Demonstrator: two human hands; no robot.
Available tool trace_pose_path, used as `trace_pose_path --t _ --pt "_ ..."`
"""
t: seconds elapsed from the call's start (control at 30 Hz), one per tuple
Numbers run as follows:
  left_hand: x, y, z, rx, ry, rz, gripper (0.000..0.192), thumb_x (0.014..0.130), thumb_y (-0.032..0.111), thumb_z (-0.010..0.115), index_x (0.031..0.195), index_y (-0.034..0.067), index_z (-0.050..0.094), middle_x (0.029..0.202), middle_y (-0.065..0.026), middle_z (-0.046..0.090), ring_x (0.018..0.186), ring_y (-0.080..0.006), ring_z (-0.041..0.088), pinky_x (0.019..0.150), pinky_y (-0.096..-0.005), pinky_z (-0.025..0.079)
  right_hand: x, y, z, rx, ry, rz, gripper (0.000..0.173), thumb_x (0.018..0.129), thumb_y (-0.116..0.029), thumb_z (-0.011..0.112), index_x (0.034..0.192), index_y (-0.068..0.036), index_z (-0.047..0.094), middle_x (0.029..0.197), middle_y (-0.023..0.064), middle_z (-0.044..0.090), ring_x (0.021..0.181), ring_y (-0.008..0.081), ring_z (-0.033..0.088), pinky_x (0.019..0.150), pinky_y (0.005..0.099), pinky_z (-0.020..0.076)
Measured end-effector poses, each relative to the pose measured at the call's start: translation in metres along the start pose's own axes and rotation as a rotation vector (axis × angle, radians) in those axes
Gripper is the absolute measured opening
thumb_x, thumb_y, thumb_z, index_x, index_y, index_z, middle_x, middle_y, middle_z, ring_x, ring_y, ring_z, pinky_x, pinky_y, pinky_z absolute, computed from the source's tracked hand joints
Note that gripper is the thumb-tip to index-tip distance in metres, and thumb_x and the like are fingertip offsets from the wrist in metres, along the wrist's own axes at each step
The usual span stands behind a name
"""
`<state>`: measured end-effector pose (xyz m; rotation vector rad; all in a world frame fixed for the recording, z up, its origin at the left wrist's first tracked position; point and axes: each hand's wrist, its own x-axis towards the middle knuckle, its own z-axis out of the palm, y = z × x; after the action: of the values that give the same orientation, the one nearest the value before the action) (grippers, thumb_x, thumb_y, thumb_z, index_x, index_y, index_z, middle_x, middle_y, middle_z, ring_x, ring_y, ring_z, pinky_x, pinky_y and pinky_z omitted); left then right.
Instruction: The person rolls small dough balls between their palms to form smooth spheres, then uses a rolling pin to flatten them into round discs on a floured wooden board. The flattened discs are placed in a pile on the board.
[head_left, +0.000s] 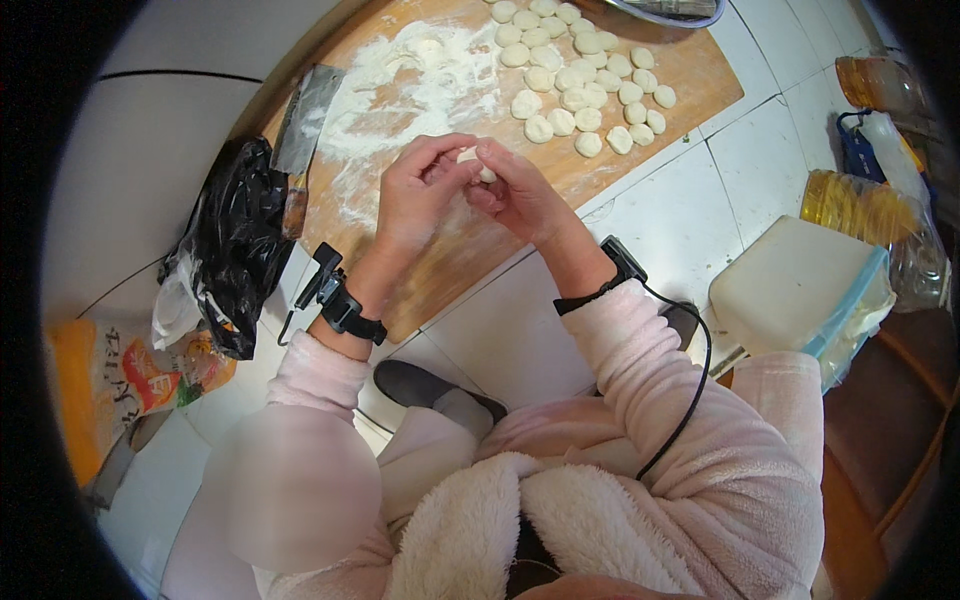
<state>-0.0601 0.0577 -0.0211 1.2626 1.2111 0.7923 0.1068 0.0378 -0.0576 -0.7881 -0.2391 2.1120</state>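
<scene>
Between the fingertips of both hands is a small piece of pale dough (487, 175), raised over a floured wooden board (442, 289). My left hand (427, 184) grips it from the left, its thumb against the dough. My right hand (517, 184) holds the other side with bent fingers, partly hiding the piece. Beyond the hands, many small flattened dough rounds (589, 118) lie on the far right part of the board. White flour (420, 82) is spread thickly to their left. A cleaver (306, 124) with a wooden handle rests along the board's left edge.
Left of the board lie a black plastic bag (244, 225) and a printed food bag (150, 375). A metal bowl's rim (675, 21) shows at the top. On the right stand a lidded container (791, 285) and a plastic oil bottle (862, 210). White tiles surround the board.
</scene>
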Motion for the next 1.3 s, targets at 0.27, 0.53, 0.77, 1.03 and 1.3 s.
trace_pose_path --t 0.27,0.53,0.77,1.03,1.3 --pt "-0.036 0.011 -0.012 0.001 0.074 -0.030 0.014 0.095 0.002 0.072 0.109 0.000 0.075 0.102 -0.0035 0.069 0.086 -0.0091 0.065 0.073 -0.0212 0.050 0.000 0.024 0.010 0.026 -0.217 0.037 0.026 0.103 -0.040 0.061 0.099 -0.015 0.057 0.084 -0.0033 0.052 0.065 0.0058 0.043 0.054 0.0195 0.0318" --pt "-0.049 0.006 -0.029 0.308 0.089 0.190 0.009 0.093 0.006 0.074 0.100 0.001 0.075 0.090 -0.0088 0.069 0.082 -0.0170 0.071 0.071 -0.0285 0.053 -0.009 0.016 0.021 -0.121 -0.166 0.038 0.021 0.098 -0.028 0.067 0.098 -0.011 0.057 0.075 -0.0002 0.054 0.057 0.0066 0.040 0.051 0.0210 0.0318" --pt "-0.007 -0.070 -0.097 0.875 0.134 0.358 0.012 0.094 0.013 0.069 0.095 0.002 0.073 0.092 -0.0151 0.067 0.084 -0.0323 0.066 0.076 -0.0394 0.053 -0.007 0.011 0.028 -0.346 0.129 -0.007 0.021 0.102 -0.024 0.061 0.114 -0.007 0.062 0.088 0.0076 0.067 0.071 0.0121 0.059 0.059 0.0227 0.0440" --pt "-0.014 -0.061 -0.072 0.835 0.307 0.236 0.017 0.093 0.015 0.069 0.102 0.002 0.072 0.106 -0.0145 0.067 0.097 -0.0319 0.066 0.086 -0.0414 0.053 0.005 0.040 0.010 -0.011 0.321 0.017 0.056 0.109 -0.043 0.046 0.137 0.005 0.057 0.121 0.0136 0.070 0.108 0.0241 0.068 0.098 0.0344 0.0527" --pt "-0.007 0.003 0.028 0.722 0.046 0.722 0.043 0.093 0.028 0.065 0.127 0.002 0.066 0.137 -0.0208 0.062 0.134 -0.0380 0.054 0.116 -0.0497 0.038 -0.023 0.023 0.035 0.384 -0.305 -0.069 0.073 0.110 -0.053 0.033 0.156 0.003 0.032 0.153 0.0156 0.048 0.145 0.0286 0.043 0.120 0.0422 0.0337"
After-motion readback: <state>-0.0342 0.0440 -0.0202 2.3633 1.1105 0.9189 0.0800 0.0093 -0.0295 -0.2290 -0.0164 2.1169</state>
